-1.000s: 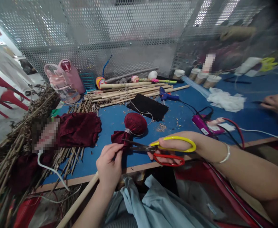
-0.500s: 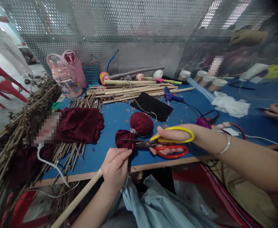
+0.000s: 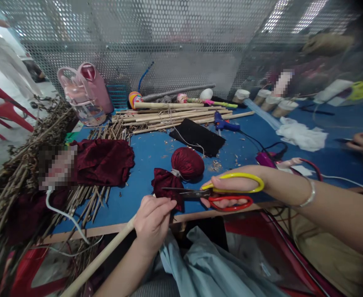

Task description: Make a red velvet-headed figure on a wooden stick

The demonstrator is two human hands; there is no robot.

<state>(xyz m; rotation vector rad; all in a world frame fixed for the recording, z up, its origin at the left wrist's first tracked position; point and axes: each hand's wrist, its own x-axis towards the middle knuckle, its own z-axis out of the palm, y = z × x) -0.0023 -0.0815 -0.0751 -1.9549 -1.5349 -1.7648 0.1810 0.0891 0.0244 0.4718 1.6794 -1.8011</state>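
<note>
Scissors (image 3: 210, 192) have shifted right, near the front table edge (image 3: 196, 215).

Scissors (image 3: 210, 192) at our maroon bundle (image 3: 188, 163) on a blue table (image 3: 142, 159).
In our right hand (image 3: 231, 184) we hold the scissors by their yellow and red handles (image 3: 243, 175), one blade (image 3: 175, 189) crossing the bundle's loose tail (image 3: 165, 180) near its pale tie (image 3: 176, 173). Our left hand (image 3: 152, 220) grips a pale stick (image 3: 105, 254), fingertips (image 3: 172, 203) at the tail's edge. Beyond the bundle lie a black cloth (image 3: 201, 135), a blue glue gun (image 3: 227, 123) and thin sticks (image 3: 153, 120).
</note>
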